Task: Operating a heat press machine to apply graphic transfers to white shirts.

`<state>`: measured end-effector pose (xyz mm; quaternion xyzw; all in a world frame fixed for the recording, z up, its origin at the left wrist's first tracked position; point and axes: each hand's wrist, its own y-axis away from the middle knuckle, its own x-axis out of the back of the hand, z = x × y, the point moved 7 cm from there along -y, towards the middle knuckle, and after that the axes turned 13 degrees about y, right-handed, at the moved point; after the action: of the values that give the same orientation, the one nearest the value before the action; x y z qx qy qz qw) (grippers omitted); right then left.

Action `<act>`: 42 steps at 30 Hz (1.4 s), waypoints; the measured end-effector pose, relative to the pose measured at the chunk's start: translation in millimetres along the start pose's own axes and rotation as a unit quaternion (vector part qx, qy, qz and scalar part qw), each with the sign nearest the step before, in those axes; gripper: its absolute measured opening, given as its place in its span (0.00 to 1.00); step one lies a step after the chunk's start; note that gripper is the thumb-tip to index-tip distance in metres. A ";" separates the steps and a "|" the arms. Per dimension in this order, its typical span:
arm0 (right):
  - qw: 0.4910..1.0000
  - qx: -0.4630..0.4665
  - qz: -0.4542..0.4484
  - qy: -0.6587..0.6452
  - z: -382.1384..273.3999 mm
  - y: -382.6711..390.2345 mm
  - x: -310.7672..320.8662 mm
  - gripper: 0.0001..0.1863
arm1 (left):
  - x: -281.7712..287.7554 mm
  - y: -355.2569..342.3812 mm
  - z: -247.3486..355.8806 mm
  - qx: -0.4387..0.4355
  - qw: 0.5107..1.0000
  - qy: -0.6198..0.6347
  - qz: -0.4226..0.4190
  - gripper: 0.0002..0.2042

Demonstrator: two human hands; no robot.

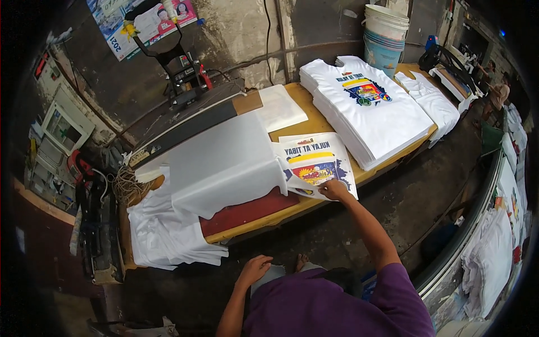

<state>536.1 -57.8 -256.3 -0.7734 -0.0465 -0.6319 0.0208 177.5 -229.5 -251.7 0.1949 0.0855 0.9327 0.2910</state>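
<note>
My right hand (333, 189) pinches the lower part of a sheet at the front edge of the printed transfer sheets (311, 149), lifting it; the prints show colorful reversed designs. Beside them a large plain white sheet (223, 160) drapes over a red board (250, 210) on the yellow table (365, 177). At the table's left end lies a rumpled white shirt (164, 236). My left hand (257, 267) hangs low before the table, fingers loosely bent and holding nothing. A thick stack of white shirts (365, 112) with a colorful print on top lies right of the transfers.
A black press (182, 84) stands against the wall, another machine (92, 224) at left. Stacked buckets (385, 42) and a further press (449, 76) are at back right. A rail with hanging white fabric (488, 253) runs along the right. Another person (497, 92) stands far right.
</note>
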 end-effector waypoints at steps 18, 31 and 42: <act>0.794 -0.186 0.340 -0.468 36.4 75.0 172.4 0.12 | -42.4 -110.6 79.9 -0.046 0.966 0.230 -0.105 0.25; 0.549 -0.196 0.473 -0.660 -27.5 242.8 187.9 0.21 | -37.5 -95.3 154.6 -0.021 0.752 0.654 -0.082 0.31; 0.771 -0.149 0.345 -0.514 -113.1 274.1 256.5 0.26 | 85.7 56.7 142.6 -0.095 0.815 0.566 0.084 0.22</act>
<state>503.2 -329.0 24.8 -0.9401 0.3148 -0.0899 0.0953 142.9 -219.8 -79.6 -0.3899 0.1295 0.9025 0.1293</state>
